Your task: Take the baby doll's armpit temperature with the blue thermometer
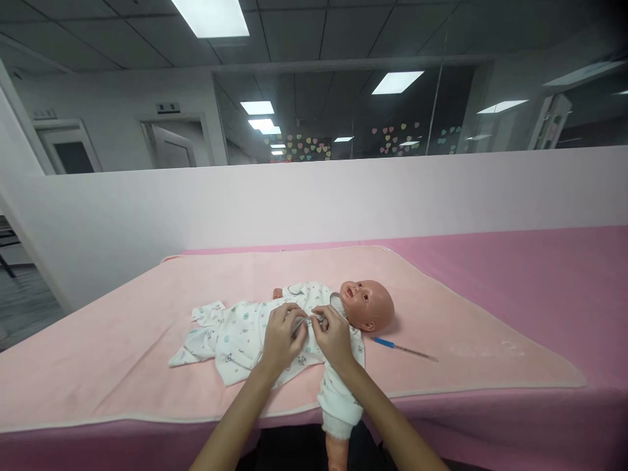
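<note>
A baby doll [371,306] lies on its back with its head to the right, wearing a white printed baby outfit [240,330]. My left hand [284,335] is closed in a pinch on the cloth at the doll's chest. Close beside it, my right hand [334,335] pinches the same front edge nearer the collar, the fingertips of both hands almost meeting. What exactly sits between the fingertips is too small to make out. One sleeved doll arm [338,409] hangs toward me over the table edge, under my right forearm.
The doll rests on a peach blanket [132,314] spread over a pink table cover [554,288]. Right of the doll lies a thin stick with a blue end [385,342]. Behind the table stands a low white wall [343,203] with glass above.
</note>
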### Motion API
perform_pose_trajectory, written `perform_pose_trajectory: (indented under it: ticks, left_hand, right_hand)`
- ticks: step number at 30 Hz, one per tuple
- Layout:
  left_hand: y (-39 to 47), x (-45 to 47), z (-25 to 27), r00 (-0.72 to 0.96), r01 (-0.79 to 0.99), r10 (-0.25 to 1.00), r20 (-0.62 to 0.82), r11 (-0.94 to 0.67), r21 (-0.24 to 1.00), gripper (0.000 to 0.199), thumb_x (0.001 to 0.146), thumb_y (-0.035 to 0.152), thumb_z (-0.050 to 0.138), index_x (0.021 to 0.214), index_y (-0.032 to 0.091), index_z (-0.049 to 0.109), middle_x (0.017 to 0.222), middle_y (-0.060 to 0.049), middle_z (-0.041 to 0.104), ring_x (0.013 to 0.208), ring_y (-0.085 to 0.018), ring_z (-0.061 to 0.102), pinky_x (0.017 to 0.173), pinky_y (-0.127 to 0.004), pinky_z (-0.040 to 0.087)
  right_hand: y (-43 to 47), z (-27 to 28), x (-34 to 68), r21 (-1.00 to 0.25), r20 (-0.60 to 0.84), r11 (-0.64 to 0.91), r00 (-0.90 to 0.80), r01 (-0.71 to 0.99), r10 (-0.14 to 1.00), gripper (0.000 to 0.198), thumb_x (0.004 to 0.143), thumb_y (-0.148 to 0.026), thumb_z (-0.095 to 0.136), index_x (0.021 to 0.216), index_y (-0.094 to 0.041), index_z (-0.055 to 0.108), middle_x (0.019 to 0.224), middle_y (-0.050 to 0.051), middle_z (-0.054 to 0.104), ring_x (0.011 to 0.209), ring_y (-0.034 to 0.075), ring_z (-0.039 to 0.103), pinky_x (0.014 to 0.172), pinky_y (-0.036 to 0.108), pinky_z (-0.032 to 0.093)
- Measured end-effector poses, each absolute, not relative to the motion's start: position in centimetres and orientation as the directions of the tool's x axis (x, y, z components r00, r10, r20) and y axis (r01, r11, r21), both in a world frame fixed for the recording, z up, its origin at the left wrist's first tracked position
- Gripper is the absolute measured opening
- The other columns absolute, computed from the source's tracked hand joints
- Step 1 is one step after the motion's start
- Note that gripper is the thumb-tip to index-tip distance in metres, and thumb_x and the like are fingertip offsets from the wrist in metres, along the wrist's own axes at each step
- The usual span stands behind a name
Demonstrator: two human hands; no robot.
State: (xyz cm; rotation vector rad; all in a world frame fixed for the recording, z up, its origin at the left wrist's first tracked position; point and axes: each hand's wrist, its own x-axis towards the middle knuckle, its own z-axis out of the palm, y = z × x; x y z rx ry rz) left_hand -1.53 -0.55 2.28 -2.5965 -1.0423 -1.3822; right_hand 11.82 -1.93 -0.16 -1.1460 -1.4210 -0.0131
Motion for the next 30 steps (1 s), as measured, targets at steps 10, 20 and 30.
perform_pose_trajectory:
  ticks: [10, 20, 30]
  left_hand:
    - [-0.6, -4.4, 1.8, 0.273, 0.688, 0.585, 0.763, -0.673, 0.270, 0.025, 0.069, 0.010, 0.043, 0.087, 0.021, 0.057, 0.082, -0.002, 0.062, 0.082, -0.019, 0.053, 0.084, -0.037, 0.036]
    - [-1.3, -6.3, 1.4, 0.218, 0.711, 0.676, 0.704, -0.604, 0.360, 0.021, 0.079, 0.018, 0.040, 0.084, 0.022, 0.060, 0.082, 0.000, 0.063, 0.082, -0.018, 0.054, 0.078, -0.035, 0.037]
    - [-1.2, -6.3, 1.1, 0.222, 0.672, 0.668, 0.710, -0.633, 0.384, 0.025, 0.078, 0.017, 0.039, 0.072, 0.023, 0.062, 0.077, 0.000, 0.063, 0.080, -0.018, 0.053, 0.079, -0.036, 0.036]
  right_hand:
    - [-1.6, -0.5, 12.2, -0.567, 0.776, 0.494, 0.228, 0.659, 0.588, 0.014, 0.082, -0.019, 0.044, 0.083, -0.018, 0.058, 0.074, 0.002, 0.059, 0.052, 0.011, 0.048, 0.054, 0.023, 0.038]
    - [-2.7, 0.3, 10.1, -0.011, 0.826, 0.529, -0.290, 0.849, 0.483, 0.019, 0.084, -0.015, 0.042, 0.093, -0.020, 0.058, 0.101, 0.005, 0.059, 0.070, 0.012, 0.057, 0.048, 0.022, 0.033]
    - [-2.2, 0.1, 9.6, -0.067, 0.786, 0.555, -0.299, 0.829, 0.541, 0.018, 0.091, -0.024, 0.036, 0.087, -0.017, 0.053, 0.090, 0.004, 0.060, 0.061, 0.010, 0.054, 0.045, 0.021, 0.029]
